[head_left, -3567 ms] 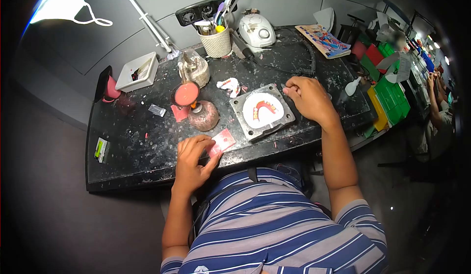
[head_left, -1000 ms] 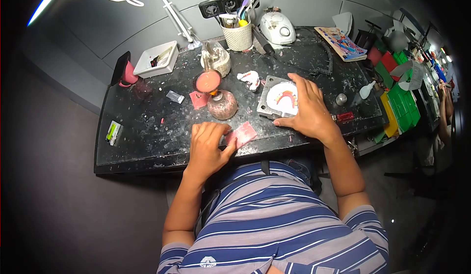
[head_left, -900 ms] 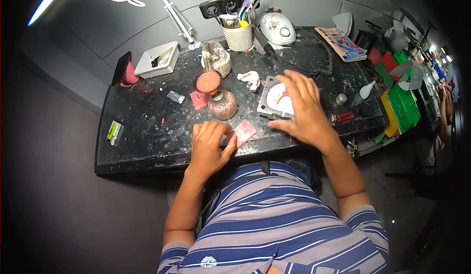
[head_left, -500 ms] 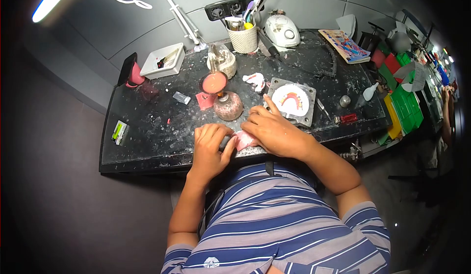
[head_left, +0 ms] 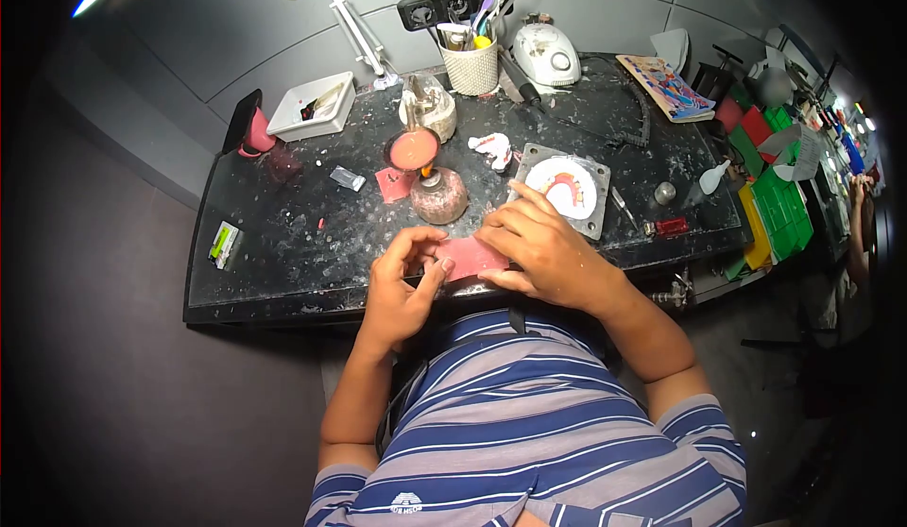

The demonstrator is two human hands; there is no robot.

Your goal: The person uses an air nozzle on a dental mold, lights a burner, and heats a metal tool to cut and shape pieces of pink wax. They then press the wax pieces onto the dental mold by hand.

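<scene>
A flat rectangular sheet of pink wax (head_left: pixel 471 259) is held between my two hands near the table's front edge. My left hand (head_left: pixel 404 281) is closed on its left edge with thumb and curled fingers. With its fingers over the top and thumb below, my right hand (head_left: pixel 548 255) grips the right end. Just beyond the sheet is a round, pink-stained spirit lamp (head_left: pixel 439 198) with an orange flame (head_left: pixel 428 170). A small pan of pink wax (head_left: pixel 414 149) sits over the flame. Behind my right hand lies a metal flask (head_left: pixel 593 221) with white plaster and a pink denture (head_left: pixel 565 187).
A white and red dental cast (head_left: pixel 490 152) lies behind the lamp, beside a smaller pink wax piece (head_left: pixel 393 185). A brush cup (head_left: pixel 470 66), a white machine (head_left: pixel 546 55) and a white tray (head_left: pixel 312 111) line the back. A carving tool (head_left: pixel 624 208) and red object (head_left: pixel 671 227) are at right.
The pink wax sheet, mostly covered by my hands before, now shows flat and broad between them. My left fingers have lifted and curled, and my right hand has shifted slightly right.
</scene>
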